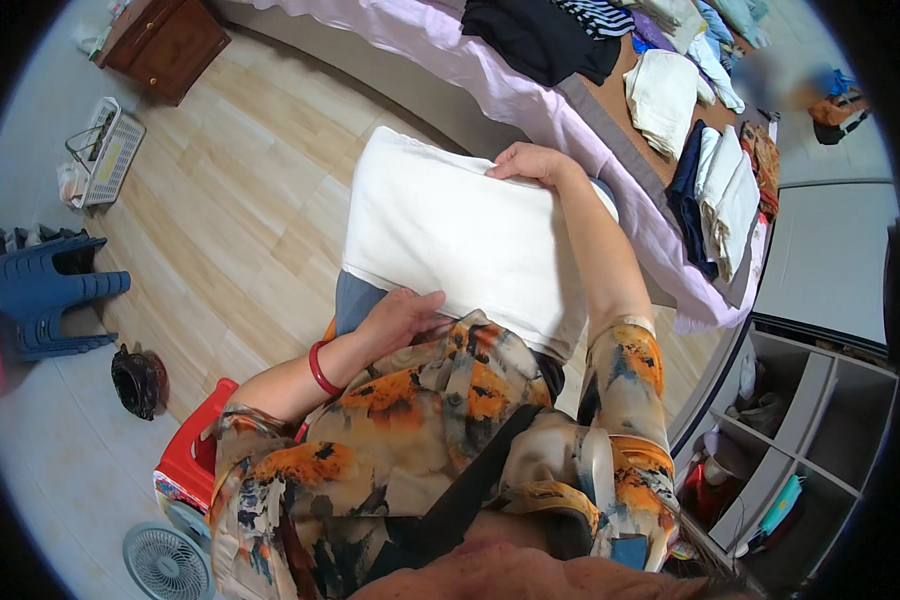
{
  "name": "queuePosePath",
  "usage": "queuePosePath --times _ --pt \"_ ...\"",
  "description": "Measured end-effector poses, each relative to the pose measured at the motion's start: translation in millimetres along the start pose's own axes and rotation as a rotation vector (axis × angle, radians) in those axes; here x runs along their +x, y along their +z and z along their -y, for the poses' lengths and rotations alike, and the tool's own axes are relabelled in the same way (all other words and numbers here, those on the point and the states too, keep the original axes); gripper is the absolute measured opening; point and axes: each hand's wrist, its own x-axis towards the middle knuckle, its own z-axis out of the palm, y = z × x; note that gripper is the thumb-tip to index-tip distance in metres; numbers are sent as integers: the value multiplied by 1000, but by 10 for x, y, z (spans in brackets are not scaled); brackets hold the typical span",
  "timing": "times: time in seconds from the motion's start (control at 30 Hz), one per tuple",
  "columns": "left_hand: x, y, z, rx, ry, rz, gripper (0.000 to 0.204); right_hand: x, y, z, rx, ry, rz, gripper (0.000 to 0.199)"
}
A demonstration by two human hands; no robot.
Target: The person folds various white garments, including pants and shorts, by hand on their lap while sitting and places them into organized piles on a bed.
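A white folded cloth (460, 235) lies spread across my lap, smooth on top with a few soft creases. Blue-grey fabric (357, 302) shows from under its left side. At the cloth's far edge, my right hand (530, 163) is closed, its thumb and fingers pinching the border. My left hand (402, 318), with a red bangle (321, 368) on the wrist, is at the near edge; its thumb rests over the cloth and the fingers curl below, partly hidden by the patterned shirt.
A bed with a pink sheet (630, 215) runs along the far right, holding folded clothes (727, 200) and a black garment (535, 40). Grey cubbies (820, 400) stand at right. Leftward are a red stool (195, 445), a fan (167, 562), blue stools (45, 285) and a white basket (110, 158).
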Motion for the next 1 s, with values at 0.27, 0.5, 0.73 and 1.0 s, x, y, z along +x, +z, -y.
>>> queuePosePath --times 0.27,0.5,0.73,1.0 --pt "-436 319 -427 89 278 7 28 -463 -303 620 267 -321 -291 24" --pt "-1416 657 -1558 198 874 4 28 -1670 -681 2016 482 -685 -423 14" --pt "-2022 678 -2689 214 994 246 26 -2384 -735 2677 343 -957 -593 12" --pt "-2601 836 -2984 393 1420 -225 35 -2523 -572 3034 319 -1131 -559 11"
